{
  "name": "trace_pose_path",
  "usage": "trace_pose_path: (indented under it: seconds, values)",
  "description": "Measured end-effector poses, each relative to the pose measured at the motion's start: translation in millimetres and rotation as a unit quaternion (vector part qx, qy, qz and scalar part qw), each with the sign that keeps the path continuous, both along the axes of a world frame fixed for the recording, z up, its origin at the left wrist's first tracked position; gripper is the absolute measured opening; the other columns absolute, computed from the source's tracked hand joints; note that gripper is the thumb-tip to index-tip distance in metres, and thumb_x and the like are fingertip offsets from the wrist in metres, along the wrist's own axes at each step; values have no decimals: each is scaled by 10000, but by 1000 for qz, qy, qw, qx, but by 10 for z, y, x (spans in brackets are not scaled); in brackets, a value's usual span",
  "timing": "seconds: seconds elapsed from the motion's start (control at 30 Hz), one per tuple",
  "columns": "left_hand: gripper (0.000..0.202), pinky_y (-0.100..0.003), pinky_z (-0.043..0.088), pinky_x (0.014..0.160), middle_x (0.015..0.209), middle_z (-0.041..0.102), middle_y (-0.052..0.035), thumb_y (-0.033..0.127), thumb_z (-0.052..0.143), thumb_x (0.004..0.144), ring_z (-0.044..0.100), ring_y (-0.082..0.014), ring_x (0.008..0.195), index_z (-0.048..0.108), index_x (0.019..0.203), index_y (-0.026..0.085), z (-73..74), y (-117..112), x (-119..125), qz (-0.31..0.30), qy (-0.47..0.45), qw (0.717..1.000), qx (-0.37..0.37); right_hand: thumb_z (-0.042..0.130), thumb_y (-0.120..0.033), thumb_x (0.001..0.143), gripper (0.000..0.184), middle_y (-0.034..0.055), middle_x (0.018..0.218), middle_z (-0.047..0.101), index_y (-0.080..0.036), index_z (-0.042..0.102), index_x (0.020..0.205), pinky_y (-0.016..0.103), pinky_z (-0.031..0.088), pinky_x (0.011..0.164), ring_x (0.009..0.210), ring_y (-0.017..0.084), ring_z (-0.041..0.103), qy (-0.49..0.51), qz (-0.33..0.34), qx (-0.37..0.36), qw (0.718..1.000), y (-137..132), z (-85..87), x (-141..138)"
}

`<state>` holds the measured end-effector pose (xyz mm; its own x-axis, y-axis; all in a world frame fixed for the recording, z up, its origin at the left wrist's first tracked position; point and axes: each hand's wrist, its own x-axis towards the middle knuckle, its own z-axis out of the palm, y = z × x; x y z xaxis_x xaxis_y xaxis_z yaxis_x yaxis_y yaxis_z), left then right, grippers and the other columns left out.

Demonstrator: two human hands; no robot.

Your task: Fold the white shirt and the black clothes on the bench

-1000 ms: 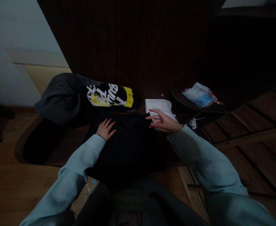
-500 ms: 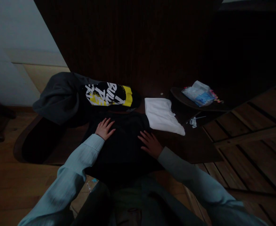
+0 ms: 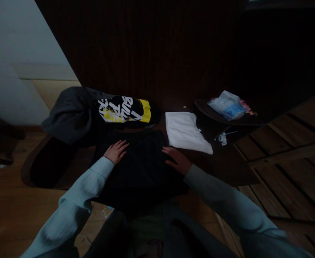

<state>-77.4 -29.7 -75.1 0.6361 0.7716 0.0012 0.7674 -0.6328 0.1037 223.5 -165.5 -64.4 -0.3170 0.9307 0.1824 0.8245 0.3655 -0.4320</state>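
Note:
A black garment [image 3: 143, 157] lies spread over the dark wooden surface, its near end hanging toward my lap; its exact kind is too dark to make out. On its left side rests my left hand [image 3: 116, 151], open, palm down with the fingers stretched out. My right hand [image 3: 176, 159] lies open at the garment's right side, fingers pointing inward. Just beyond the right hand is a folded white cloth [image 3: 185, 130]. Behind the garment sits a folded black piece of clothing with yellow and white lettering [image 3: 126, 109], beside a bunched dark grey garment [image 3: 68, 114].
A clear plastic packet with blue print [image 3: 229, 107] sits on a small rounded shelf [image 3: 204, 109] at the right. Crumpled white scraps [image 3: 222, 138] lie below it. A dark upright panel [image 3: 152, 46] stands behind the clothes, and wooden slats [image 3: 286, 179] are at the right.
My left hand has slid slightly left and toward me over the black garment. My right hand has shifted a little to the right, its fingers closer together. The view has tilted slightly.

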Motion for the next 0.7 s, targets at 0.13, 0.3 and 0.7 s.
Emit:
trace_pose_path:
  seconds: [0.13, 0.3, 0.7]
  values:
    - [426, -430, 365, 929, 1302, 436, -102, 347, 340, 827, 387, -254, 1197, 474, 1192, 175, 109, -51, 91, -15, -58, 998, 17, 533, -368, 744, 348, 84, 942, 583, -175, 487, 1030, 356, 462, 768, 853, 191, 566, 28, -117, -50, 992, -64, -33, 65]
    - [496, -452, 303, 976, 1340, 387, -87, 204, 379, 741, 309, -230, 1249, 410, 1235, 170, 97, -228, 406, -163, -117, 980, -13, 623, -310, 619, 445, 64, 904, 535, -179, 461, 1012, 328, 464, 707, 794, 184, 546, -4, -109, -75, 991, -194, -57, -83]
    - [252, -364, 445, 897, 1075, 608, -77, 203, 334, 835, 511, -172, 1072, 572, 915, 178, -86, -174, 410, -207, -213, 955, 0, 445, -65, 591, 324, 96, 932, 478, -162, 464, 899, 333, 452, 744, 854, 203, 494, -88, -137, -37, 986, -339, -41, -198]
